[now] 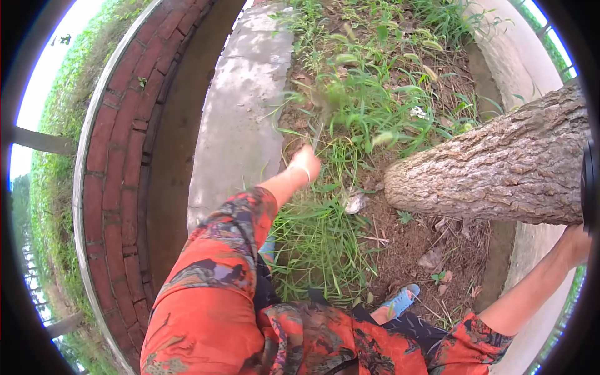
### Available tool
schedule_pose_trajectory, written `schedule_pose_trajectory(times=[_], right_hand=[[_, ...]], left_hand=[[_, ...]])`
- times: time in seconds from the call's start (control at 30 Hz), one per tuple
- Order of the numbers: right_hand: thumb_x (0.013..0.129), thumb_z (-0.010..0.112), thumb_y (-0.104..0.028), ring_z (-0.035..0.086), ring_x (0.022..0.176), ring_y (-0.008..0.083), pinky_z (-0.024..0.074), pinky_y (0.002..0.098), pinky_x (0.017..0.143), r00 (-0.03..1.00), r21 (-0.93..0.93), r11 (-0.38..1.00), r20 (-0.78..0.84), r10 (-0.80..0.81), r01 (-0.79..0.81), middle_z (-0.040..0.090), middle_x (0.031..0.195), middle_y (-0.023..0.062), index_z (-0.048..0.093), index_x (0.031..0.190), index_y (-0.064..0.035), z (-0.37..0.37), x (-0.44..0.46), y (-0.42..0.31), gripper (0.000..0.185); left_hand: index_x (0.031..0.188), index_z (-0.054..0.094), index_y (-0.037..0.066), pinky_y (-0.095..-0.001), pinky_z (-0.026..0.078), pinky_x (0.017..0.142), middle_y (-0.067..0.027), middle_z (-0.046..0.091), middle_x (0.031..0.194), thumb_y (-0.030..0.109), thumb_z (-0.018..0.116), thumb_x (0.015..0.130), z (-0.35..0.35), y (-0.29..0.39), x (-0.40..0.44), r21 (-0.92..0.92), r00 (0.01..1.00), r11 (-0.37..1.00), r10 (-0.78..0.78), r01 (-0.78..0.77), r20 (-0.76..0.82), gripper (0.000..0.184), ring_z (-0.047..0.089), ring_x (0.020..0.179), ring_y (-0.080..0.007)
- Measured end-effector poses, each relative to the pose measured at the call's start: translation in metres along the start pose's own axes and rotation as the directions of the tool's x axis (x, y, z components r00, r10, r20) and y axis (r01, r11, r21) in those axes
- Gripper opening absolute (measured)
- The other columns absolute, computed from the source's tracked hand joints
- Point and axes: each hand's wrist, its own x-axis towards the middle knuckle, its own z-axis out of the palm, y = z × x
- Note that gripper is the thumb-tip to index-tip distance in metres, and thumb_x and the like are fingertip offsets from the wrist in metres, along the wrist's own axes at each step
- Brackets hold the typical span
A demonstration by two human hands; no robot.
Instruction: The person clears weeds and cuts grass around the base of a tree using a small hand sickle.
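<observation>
My left hand [304,161] is closed around the stems of a tuft of weeds [328,103], whose leafy tops are smeared by motion. A thin light band circles its wrist. Green grass grows around it, beside the concrete strip. At the far right edge, my right hand [581,240] meets the side of the tree trunk [487,165]; its fingers are hidden. A pale crumpled scrap [355,202] lies on the soil just below my left hand.
A concrete ledge [240,119] runs along the left, then a brown channel [178,131] and a red brick edging [125,150]. A pale curb [519,47] borders the right. My blue shoe [400,302] rests on soil with twigs and dry leaves.
</observation>
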Motion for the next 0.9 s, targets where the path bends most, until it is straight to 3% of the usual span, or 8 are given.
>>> schedule_pose_trajectory(times=[0.03, 0.07, 0.27, 0.4, 0.53, 0.6, 0.8, 0.9], right_hand=[[0.079, 0.050, -0.059, 0.027, 0.125, 0.0373, 0.0276, 0.0462, 0.105, 1.000, -0.001, 1.000, -0.024, 0.013, -0.013, 0.022, 0.137, 0.0261, 0.021, 0.132, 0.0076, 0.000, 0.000, 0.000, 0.090], [0.079, 0.050, -0.059, 0.027, 0.125, 0.0373, 0.0276, 0.0462, 0.105, 1.000, 0.002, 1.000, -0.029, 0.005, -0.005, 0.022, 0.137, 0.0261, 0.021, 0.132, 0.0076, 0.000, 0.001, 0.001, 0.090], [0.078, 0.050, -0.060, 0.026, 0.127, 0.0363, 0.0246, 0.0456, 0.106, 0.999, 0.034, 0.999, 0.017, 0.029, -0.029, 0.021, 0.138, 0.0240, 0.021, 0.133, 0.0032, -0.004, -0.002, 0.004, 0.089], [0.078, 0.049, -0.061, 0.025, 0.127, 0.0364, 0.0249, 0.0465, 0.106, 0.999, 0.019, 0.999, 0.020, 0.036, -0.036, 0.020, 0.139, 0.0238, 0.020, 0.134, 0.0022, -0.004, -0.002, 0.005, 0.089], [0.080, 0.046, -0.060, 0.026, 0.126, 0.0361, 0.0259, 0.0457, 0.106, 0.998, -0.016, 0.998, 0.001, 0.064, -0.064, 0.020, 0.138, 0.0251, 0.019, 0.133, 0.0039, -0.006, -0.005, 0.003, 0.088], [0.081, 0.046, -0.060, 0.026, 0.126, 0.0361, 0.0266, 0.0453, 0.106, 0.998, -0.029, 0.998, 0.004, 0.055, -0.055, 0.020, 0.138, 0.0255, 0.019, 0.133, 0.0049, -0.005, -0.003, 0.000, 0.087], [0.082, 0.044, -0.058, 0.028, 0.125, 0.0363, 0.0283, 0.0452, 0.105, 0.996, -0.070, 0.995, 0.041, -0.074, 0.077, 0.021, 0.137, 0.0256, 0.019, 0.132, 0.0069, -0.004, 0.001, 0.005, 0.086], [0.081, 0.045, -0.059, 0.027, 0.126, 0.0366, 0.0279, 0.0456, 0.105, 0.999, -0.034, 0.999, 0.032, -0.030, 0.031, 0.021, 0.137, 0.0253, 0.020, 0.133, 0.0059, -0.003, -0.003, 0.004, 0.086]], left_hand=[[0.096, 0.053, -0.002, -0.0413, 0.049, 0.076, -0.0216, 0.061, 0.089, 0.017, 0.056, 0.075, 0.011, -0.016, -0.009, 0.294, 0.927, 0.943, 0.034, -0.153, 0.373, 0.029, 0.060, 0.087, -0.0377], [0.093, 0.055, 0.000, -0.0403, 0.049, 0.075, -0.0214, 0.061, 0.086, 0.017, 0.057, 0.074, 0.029, -0.032, -0.042, 0.150, 0.986, 0.981, 0.106, -0.125, 0.128, 0.026, 0.061, 0.084, -0.0353], [0.096, 0.054, 0.002, -0.0415, 0.046, 0.078, -0.0241, 0.059, 0.095, 0.019, 0.054, 0.077, -0.038, 0.001, -0.026, -0.019, 0.896, 0.993, -0.095, 0.114, 0.433, 0.026, 0.059, 0.091, -0.0347], [0.096, 0.052, 0.000, -0.0423, 0.046, 0.077, -0.0250, 0.058, 0.095, 0.019, 0.052, 0.078, -0.030, 0.014, 0.002, -0.088, 0.999, 0.996, -0.016, 0.020, 0.049, 0.025, 0.057, 0.090, -0.0378], [0.093, 0.052, 0.000, -0.0431, 0.047, 0.071, -0.0226, 0.059, 0.082, 0.016, 0.051, 0.076, 0.000, 0.019, -0.002, -0.277, 0.991, 0.952, -0.134, 0.127, -0.006, 0.023, 0.059, 0.081, -0.0368], [0.094, 0.052, 0.001, -0.0421, 0.049, 0.066, -0.0207, 0.060, 0.080, 0.014, 0.051, 0.077, 0.070, -0.036, -0.024, 0.144, 0.945, 0.977, 0.104, -0.155, 0.311, 0.022, 0.061, 0.072, -0.0328], [0.094, 0.056, 0.003, -0.0409, 0.044, 0.083, -0.0242, 0.059, 0.096, 0.023, 0.053, 0.077, -0.017, -0.002, -0.112, -0.061, 0.860, 0.969, -0.182, 0.240, 0.477, 0.026, 0.057, 0.094, -0.0364], [0.081, 0.051, 0.003, -0.0457, 0.047, 0.066, -0.0219, 0.058, 0.072, 0.017, 0.053, 0.075, -0.024, -0.039, -0.126, 0.010, 0.942, 0.989, 0.139, -0.149, 0.306, 0.015, 0.059, 0.070, -0.0383]])
